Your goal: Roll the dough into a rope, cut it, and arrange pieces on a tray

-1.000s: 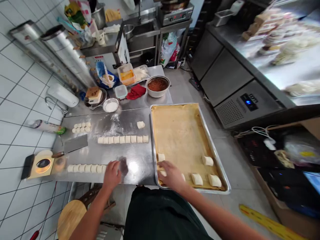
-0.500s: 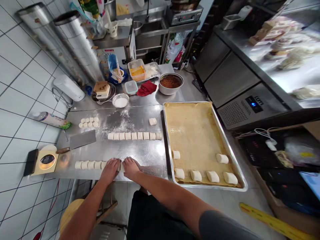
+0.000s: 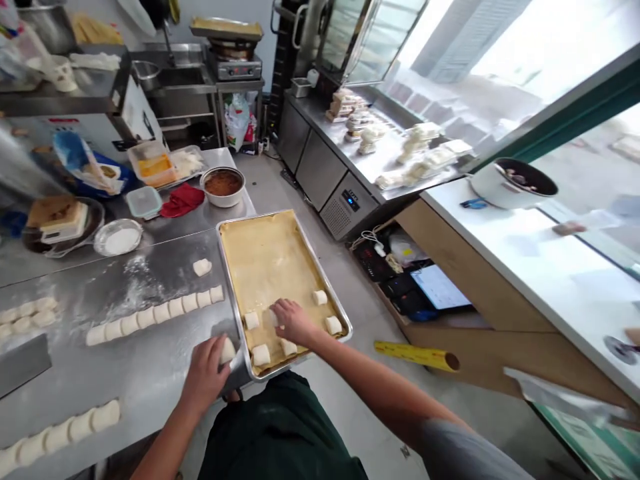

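Observation:
My left hand (image 3: 204, 371) is closed around a white piece of dough (image 3: 227, 351) just left of the tray. Over the paper-lined metal tray (image 3: 260, 247), my right hand (image 3: 295, 323) grips another dough piece (image 3: 274, 319), partly covered by the fingers. Several cut dough pieces lie along the tray's near part, one (image 3: 261, 355) in its near left corner. On the steel table, a row of dough pieces (image 3: 154, 315) runs left of the tray, and a second row (image 3: 65, 432) lies near the front edge. A lone dough piece (image 3: 202, 267) rests behind the first row.
A cleaver blade (image 3: 23, 365) lies at the table's left. Behind are a foil dish of white powder (image 3: 119, 237), a red cloth (image 3: 183, 201) and a bowl of brown filling (image 3: 223, 186). A yellow tube (image 3: 417, 355) lies to the right, below a white counter (image 3: 560, 260).
My view has swung right. Both hands have left the front row, each with a dough piece: the right hand is now over the tray, the left beside its edge.

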Motion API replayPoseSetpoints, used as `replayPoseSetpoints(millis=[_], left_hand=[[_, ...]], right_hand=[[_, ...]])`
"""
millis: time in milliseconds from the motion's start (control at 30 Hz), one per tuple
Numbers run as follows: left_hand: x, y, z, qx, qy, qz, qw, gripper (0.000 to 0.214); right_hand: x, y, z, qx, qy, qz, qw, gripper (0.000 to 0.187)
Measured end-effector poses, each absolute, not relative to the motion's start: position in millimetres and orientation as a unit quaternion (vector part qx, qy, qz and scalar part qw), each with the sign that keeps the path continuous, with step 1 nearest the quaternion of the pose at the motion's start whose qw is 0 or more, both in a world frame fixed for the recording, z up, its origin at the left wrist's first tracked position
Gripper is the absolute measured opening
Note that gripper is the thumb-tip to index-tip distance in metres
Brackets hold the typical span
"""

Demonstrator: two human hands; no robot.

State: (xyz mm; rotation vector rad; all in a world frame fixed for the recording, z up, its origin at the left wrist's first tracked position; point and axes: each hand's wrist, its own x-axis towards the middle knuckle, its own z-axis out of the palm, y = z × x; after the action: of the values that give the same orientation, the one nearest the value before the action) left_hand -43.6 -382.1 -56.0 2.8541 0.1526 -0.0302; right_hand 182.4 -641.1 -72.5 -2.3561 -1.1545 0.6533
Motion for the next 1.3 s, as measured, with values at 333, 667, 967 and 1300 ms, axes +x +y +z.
replayPoseSetpoints(millis=[333,667,967,1300], left_hand=[[127,-524,-140,0.984,-0.022,-0.097,0.147,0.059],[137,-532,-158,0.983,-0.010,-0.120,0.139,0.053],[80,-495,-96,0.989,0.061,-0.073,0.117,0.064],[-210,-233,-6,0.942,0.333,-0.030,-0.019,0.038]], right_hand=[[265,-728,-164,-0.829,-0.460,0.265,0.177,0.050],[265,-735,-179,-0.840,-0.449,0.245,0.181,0.049],[231,-700,-127,-0.856,-0.399,0.183,0.273,0.056],[83,-521,-84,-0.754,-0.466,0.244,0.392,0.044]])
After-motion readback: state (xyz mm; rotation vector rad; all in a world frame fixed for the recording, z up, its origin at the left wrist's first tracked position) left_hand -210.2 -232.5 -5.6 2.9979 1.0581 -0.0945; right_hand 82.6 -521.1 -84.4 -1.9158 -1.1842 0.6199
